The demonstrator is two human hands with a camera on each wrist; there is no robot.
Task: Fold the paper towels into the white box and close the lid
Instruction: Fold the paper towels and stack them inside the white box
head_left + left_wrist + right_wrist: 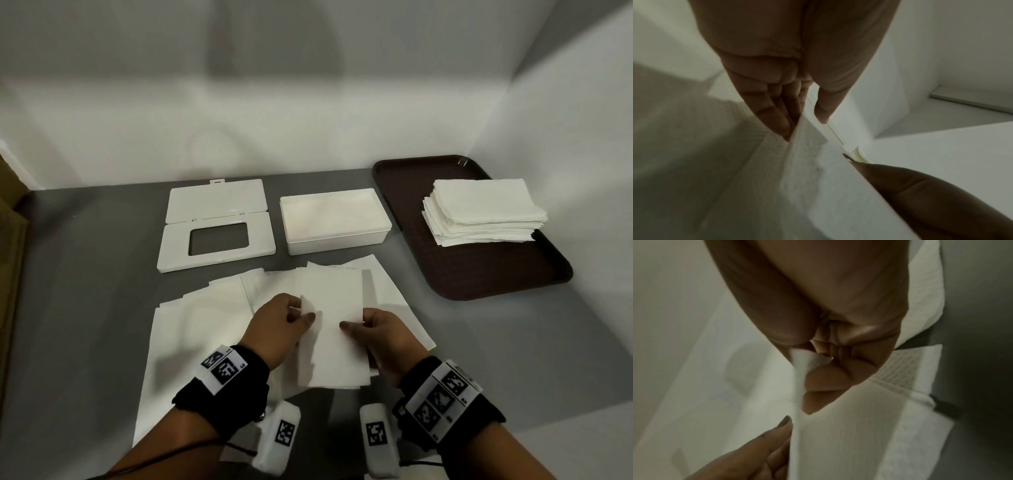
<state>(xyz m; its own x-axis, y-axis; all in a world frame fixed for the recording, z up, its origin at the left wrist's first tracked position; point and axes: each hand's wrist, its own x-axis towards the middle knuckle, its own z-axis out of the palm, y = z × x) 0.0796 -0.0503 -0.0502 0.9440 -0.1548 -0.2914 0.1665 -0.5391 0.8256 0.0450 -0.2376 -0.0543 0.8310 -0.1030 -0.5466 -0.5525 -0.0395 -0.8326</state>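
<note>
Between my hands I hold a folded white paper towel [330, 325] raised above several overlapping towels [205, 325] spread on the grey table. My left hand [279, 323] pinches its left edge, thumb on top. My right hand [380, 330] pinches its right edge, thumb laid on the sheet. In the left wrist view the left hand [797, 123] grips the towel's edge [801, 146]. In the right wrist view the right hand [809, 369] clamps the towel's edge [799, 366]. The white box [335, 236] stands open and looks empty behind the towels. Its lid [215, 228] lies apart to the left, flap up.
A dark brown tray [479, 270] at the right carries a stack of folded paper towels [483, 212]. Cardboard [10, 233] shows at the left edge. White walls close in the back and right of the grey table [78, 291].
</note>
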